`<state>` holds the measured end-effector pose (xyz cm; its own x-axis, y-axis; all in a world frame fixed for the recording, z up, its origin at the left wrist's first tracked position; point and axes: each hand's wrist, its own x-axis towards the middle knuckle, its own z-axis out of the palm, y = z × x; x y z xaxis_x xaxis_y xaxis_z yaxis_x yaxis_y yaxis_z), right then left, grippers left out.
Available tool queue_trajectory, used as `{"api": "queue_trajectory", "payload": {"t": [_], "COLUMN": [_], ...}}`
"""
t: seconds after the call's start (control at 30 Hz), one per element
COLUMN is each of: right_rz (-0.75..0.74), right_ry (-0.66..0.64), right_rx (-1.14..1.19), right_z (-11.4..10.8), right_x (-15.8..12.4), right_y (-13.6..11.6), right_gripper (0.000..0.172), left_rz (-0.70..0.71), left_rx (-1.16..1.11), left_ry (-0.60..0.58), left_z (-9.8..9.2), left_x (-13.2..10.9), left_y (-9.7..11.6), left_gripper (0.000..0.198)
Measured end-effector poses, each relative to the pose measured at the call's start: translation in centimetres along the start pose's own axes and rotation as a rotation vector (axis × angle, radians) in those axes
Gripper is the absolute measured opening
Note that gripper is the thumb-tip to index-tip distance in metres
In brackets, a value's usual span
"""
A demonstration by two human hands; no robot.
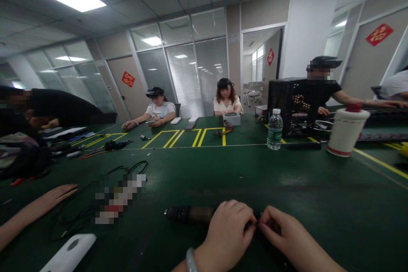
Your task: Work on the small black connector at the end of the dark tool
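Observation:
A dark power drill (191, 214) with a brownish body lies on its side on the green table, its metal-tipped chuck facing left. My left hand (228, 231), with a pale bangle at the wrist, lies over the back of the drill, fingers curled and pressed together. Close beside it, my right hand (283, 229) is closed in a pinch. The fingertips of both hands nearly meet at the drill's rear end. Whatever small thing is between them is hidden. A dark part runs under my right hand toward the bottom edge.
Another person's forearm and hand (57, 195) rest on the table at left, by a black cable (138, 165) and a white device (70, 255). A water bottle (274, 129), white cup (346, 131) and black computer case (282, 106) stand right. Several people sit around.

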<state>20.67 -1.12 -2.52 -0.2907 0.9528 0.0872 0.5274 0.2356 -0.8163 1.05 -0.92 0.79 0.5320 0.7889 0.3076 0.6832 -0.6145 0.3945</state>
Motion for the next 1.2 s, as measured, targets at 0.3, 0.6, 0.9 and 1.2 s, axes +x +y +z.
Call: {"api": "queue_trajectory", "payload": {"t": [0.3,0.6,0.9,1.2], "right_rz": [0.032,0.036,0.087,0.060], "right_ry": [0.016,0.010,-0.012,-0.044], "right_rx": [0.012,0.015,0.084,0.055], "right_z": [0.18,0.03,0.00,-0.40], "right_x": [0.19,0.08,0.13,-0.06], "right_y": [0.43,0.10,-0.28,-0.31], "right_gripper": [0.007,0.008,0.011,0.007], "left_rz": [0.011,-0.008,0.011,-0.001], "left_rx": [-0.025,-0.027,-0.027,-0.036], "left_ry": [0.011,0.017,0.018,0.029], "left_z": [0.20,0.23,0.53,0.38], "left_x": [-0.02,0.05,-0.06,0.01], "left_y": [-0.16,-0.21,-0.35,-0.23], "left_gripper": [0.012,0.014,0.012,0.013]}}
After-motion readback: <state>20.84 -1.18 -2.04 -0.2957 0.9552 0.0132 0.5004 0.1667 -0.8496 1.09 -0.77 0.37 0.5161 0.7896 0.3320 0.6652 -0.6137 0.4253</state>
